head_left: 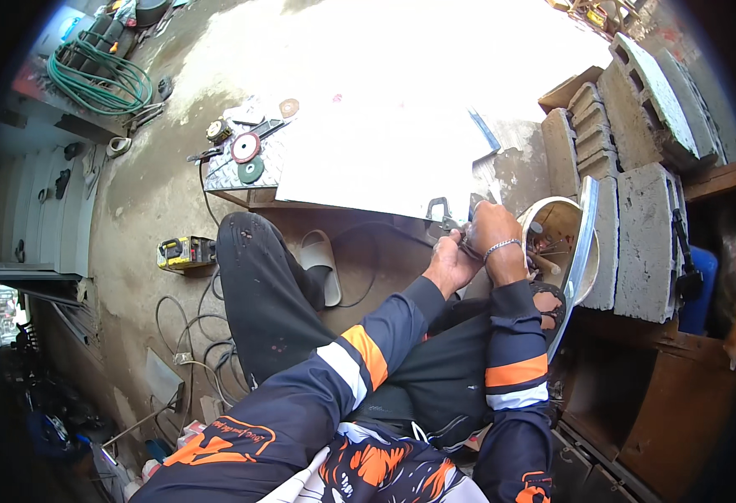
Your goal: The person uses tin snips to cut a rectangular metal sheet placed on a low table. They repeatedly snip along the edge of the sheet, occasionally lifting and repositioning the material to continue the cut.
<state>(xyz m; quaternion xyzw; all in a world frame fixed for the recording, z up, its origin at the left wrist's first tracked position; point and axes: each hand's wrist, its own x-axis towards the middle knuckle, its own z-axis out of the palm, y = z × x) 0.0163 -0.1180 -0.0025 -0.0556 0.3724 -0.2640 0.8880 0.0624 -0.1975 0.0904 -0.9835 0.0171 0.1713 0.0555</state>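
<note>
Both my hands are close together at the near edge of the white-topped table (360, 168). A grey metal C-shaped clamp (439, 208) sits at that edge, its lower end running into my fingers. My left hand (453, 267) is closed around the clamp's dark lower part. Just to its right, my right hand (497, 239), with a chain bracelet at the wrist, is curled shut. What the right fingers grip is hidden from above. A narrow pale metal strip (492, 186) shows just beyond the right knuckles.
A tape measure (217, 131), a red-rimmed disc (246, 147) and a green disc (251, 171) lie on the table's left. At right stand a bucket (550, 220) of rods, a curved metal strip (584, 243) and concrete blocks (649, 239). Cables (188, 331) coil on the floor.
</note>
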